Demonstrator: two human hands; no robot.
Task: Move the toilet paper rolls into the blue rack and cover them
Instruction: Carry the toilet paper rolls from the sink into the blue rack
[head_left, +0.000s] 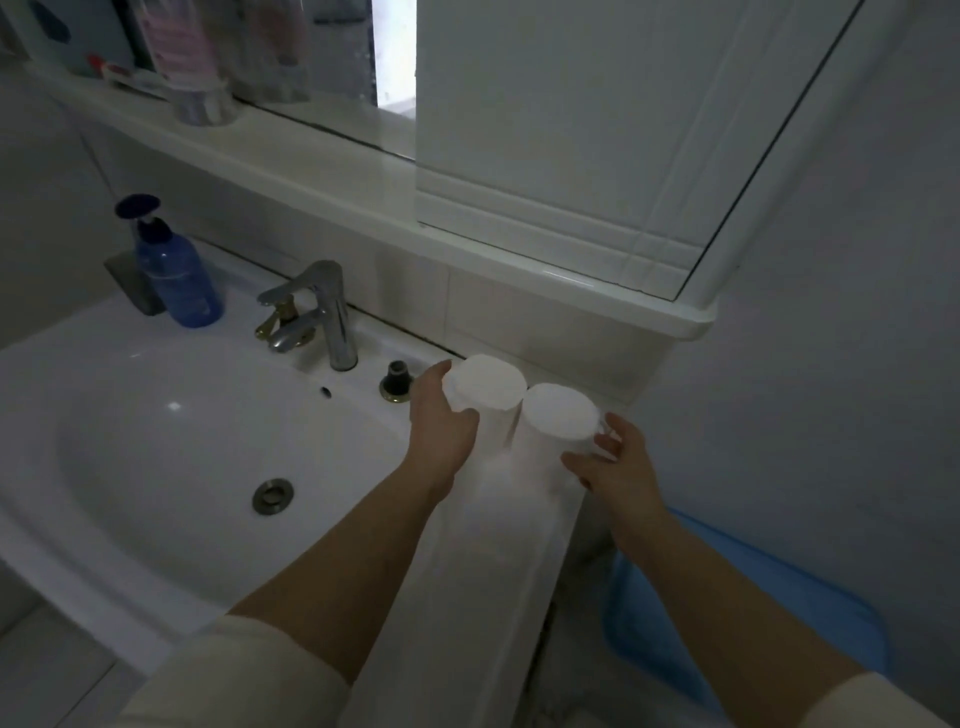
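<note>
Two white toilet paper rolls stand upright side by side on the right ledge of the sink, near the back wall. My left hand (441, 415) wraps around the left roll (491, 387) from its left side. My right hand (613, 462) has its fingers against the right side of the right roll (561, 413). The blue rack (753, 613) sits low at the right, beside the sink and below the ledge, partly hidden by my right forearm. Only its flat blue top shows.
A white sink (156, 447) fills the left, with a chrome tap (322, 312) and a blue soap pump bottle (176, 270) behind it. A shelf with toiletries and a white mirror cabinet (597, 130) hang above. A grey wall closes the right side.
</note>
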